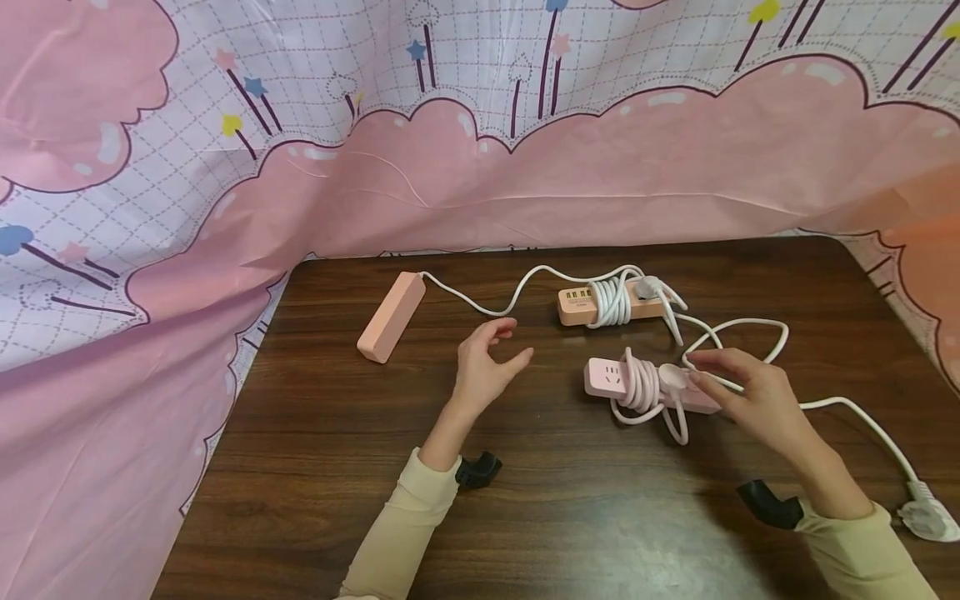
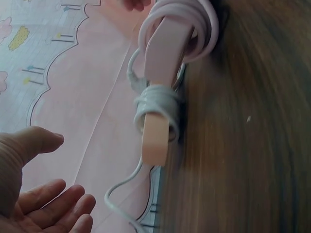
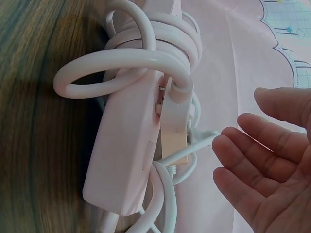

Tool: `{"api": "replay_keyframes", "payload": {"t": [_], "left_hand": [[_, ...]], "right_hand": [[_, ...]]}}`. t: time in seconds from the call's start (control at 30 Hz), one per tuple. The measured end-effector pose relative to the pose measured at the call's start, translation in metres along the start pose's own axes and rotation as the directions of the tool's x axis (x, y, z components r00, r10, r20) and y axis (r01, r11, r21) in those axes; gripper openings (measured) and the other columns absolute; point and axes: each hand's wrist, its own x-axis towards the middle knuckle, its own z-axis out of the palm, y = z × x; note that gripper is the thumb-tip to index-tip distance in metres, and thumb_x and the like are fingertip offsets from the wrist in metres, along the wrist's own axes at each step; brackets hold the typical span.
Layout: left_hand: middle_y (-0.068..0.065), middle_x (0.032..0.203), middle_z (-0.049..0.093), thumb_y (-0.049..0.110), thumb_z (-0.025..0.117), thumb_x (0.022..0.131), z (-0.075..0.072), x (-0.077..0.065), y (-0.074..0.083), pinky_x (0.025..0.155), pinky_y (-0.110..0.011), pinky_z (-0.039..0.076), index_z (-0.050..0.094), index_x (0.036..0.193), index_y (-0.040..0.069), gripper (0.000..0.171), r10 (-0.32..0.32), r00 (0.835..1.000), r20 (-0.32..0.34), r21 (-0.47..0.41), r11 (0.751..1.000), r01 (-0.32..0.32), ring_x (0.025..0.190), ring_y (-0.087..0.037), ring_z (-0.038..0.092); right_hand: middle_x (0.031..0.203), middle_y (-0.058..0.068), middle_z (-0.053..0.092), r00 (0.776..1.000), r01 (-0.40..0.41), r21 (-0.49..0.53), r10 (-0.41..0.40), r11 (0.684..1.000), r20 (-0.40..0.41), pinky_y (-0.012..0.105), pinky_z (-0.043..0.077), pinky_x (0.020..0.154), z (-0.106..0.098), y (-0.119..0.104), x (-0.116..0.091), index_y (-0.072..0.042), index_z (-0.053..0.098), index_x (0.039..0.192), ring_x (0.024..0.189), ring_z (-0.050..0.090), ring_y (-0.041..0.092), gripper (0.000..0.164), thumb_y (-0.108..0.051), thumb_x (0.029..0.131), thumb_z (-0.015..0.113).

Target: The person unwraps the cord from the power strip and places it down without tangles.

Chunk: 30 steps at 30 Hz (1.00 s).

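Note:
A pale pink power strip (image 1: 602, 377) lies on the table with its thick cord (image 1: 641, 385) wound round its middle and its plug (image 1: 672, 377) seated on its top. My right hand (image 1: 753, 398) hovers at its right end, thumb and fingers apart; in the right wrist view the hand (image 3: 267, 165) holds nothing beside the strip (image 3: 121, 141). My left hand (image 1: 480, 371) is raised over the table left of the pink strip, thumb and fingers spread. Behind the pink strip lies a peach power strip (image 1: 576, 310) with USB ports, wrapped in white cord (image 1: 612, 302).
At the left, another peach power strip (image 1: 392, 318) lies slantwise, its white cord (image 1: 480, 308) trailing right behind the wrapped ones. Loose cord loops on the right, and a plug (image 1: 928, 512) lies near the right edge. A patterned pink curtain (image 1: 525, 196) hangs behind the wooden table (image 1: 315, 467).

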Motion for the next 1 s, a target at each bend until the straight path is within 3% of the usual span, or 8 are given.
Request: {"api": "replay_keyframes", "payload": {"t": [0.17,0.33,0.57,0.77,1.0], "left_hand": [[-0.017,0.107,0.065,0.008,0.077,0.074,0.013,-0.002,0.003,0.083,-0.044,0.049,0.061,0.109,-0.004,0.040,0.012,0.997,0.077,-0.024,1.000,-0.011,0.096,-0.028,0.061],[-0.018,0.107,0.064,0.008,0.078,0.074,0.028,-0.004,0.005,0.084,-0.045,0.048,0.061,0.110,-0.004,0.042,-0.012,0.987,0.160,-0.041,0.999,0.019,0.097,-0.029,0.060],[-0.017,0.112,0.063,0.011,0.079,0.074,0.049,-0.006,0.006,0.088,-0.034,0.047,0.058,0.116,-0.005,0.049,-0.057,0.951,0.305,-0.030,0.997,0.069,0.103,-0.028,0.059],[-0.015,0.116,0.062,0.011,0.079,0.073,0.062,-0.007,0.007,0.090,-0.031,0.046,0.056,0.121,-0.005,0.055,-0.090,0.917,0.389,-0.021,0.994,0.106,0.108,-0.024,0.057],[-0.015,0.120,0.060,0.007,0.078,0.074,0.075,-0.007,0.008,0.089,-0.026,0.047,0.054,0.122,-0.005,0.055,-0.070,0.890,0.451,-0.034,0.995,0.096,0.108,-0.026,0.057]], "right_hand": [[0.090,0.013,0.066,1.000,0.002,0.001,-0.002,1.000,-0.014,0.001,0.037,0.077,0.003,0.000,0.001,0.000,0.068,0.097,0.093,0.047,-0.019,0.024,0.005,0.075,0.072],[0.090,0.014,0.067,0.999,-0.014,-0.011,0.014,1.000,-0.028,0.001,0.036,0.076,0.006,-0.002,0.002,0.002,0.068,0.096,0.091,0.047,-0.020,0.022,0.005,0.075,0.072],[0.092,0.016,0.068,0.996,-0.083,0.001,0.083,0.997,-0.018,0.001,0.036,0.075,0.010,-0.002,-0.001,0.001,0.068,0.097,0.089,0.046,-0.020,0.023,0.003,0.075,0.073],[0.093,0.017,0.069,0.994,-0.109,-0.005,0.109,0.994,-0.023,0.002,0.036,0.074,0.013,-0.001,-0.003,0.001,0.069,0.099,0.088,0.046,-0.019,0.025,0.001,0.075,0.074],[0.092,0.016,0.069,0.997,-0.082,-0.061,0.082,0.995,-0.016,0.009,0.036,0.070,0.017,0.000,-0.003,0.001,0.068,0.098,0.082,0.057,0.003,0.028,0.001,0.071,0.076]]}}
